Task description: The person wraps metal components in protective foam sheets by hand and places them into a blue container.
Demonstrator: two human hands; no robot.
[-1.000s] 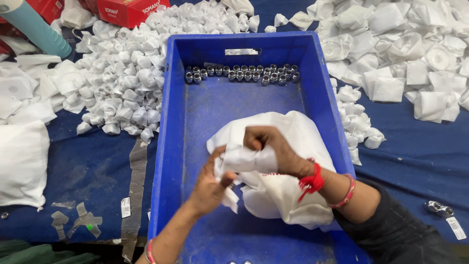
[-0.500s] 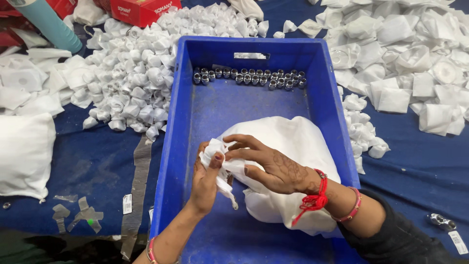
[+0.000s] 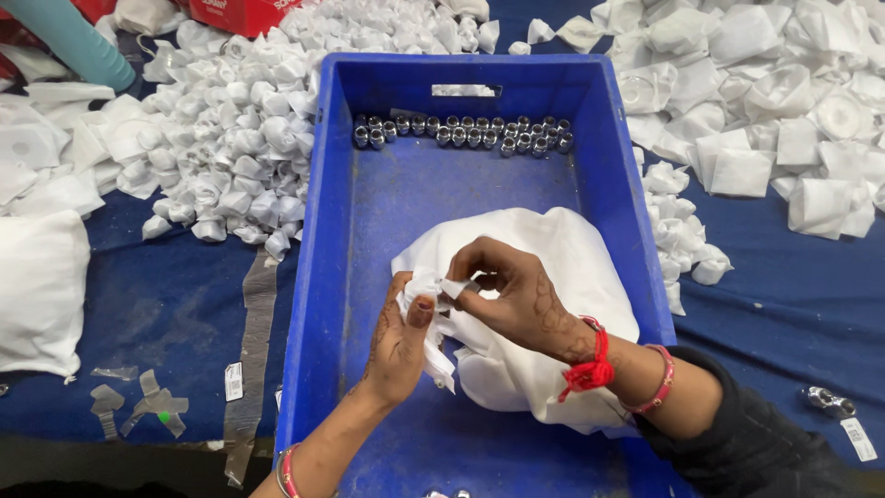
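My left hand [image 3: 398, 337] and my right hand [image 3: 516, 295] meet over a blue plastic crate [image 3: 332, 277], both pinching a small white paper wrapper [image 3: 431, 288] that is bunched around something hidden inside. Under my right hand lies a larger white cloth bag [image 3: 553, 267] on the crate floor. A row of small shiny metal parts [image 3: 461, 132] lines the crate's far wall.
A heap of small twisted white packets [image 3: 230, 138] lies left of the crate, and larger folded white packets [image 3: 784, 120] right. A white bag [image 3: 37, 286] sits far left, tape scraps [image 3: 138, 401] in front, one metal part [image 3: 827, 400] at right.
My hands have shifted slightly toward the crate's middle and keep working the small white wrapper between the fingers; the cloth bag below has barely moved.
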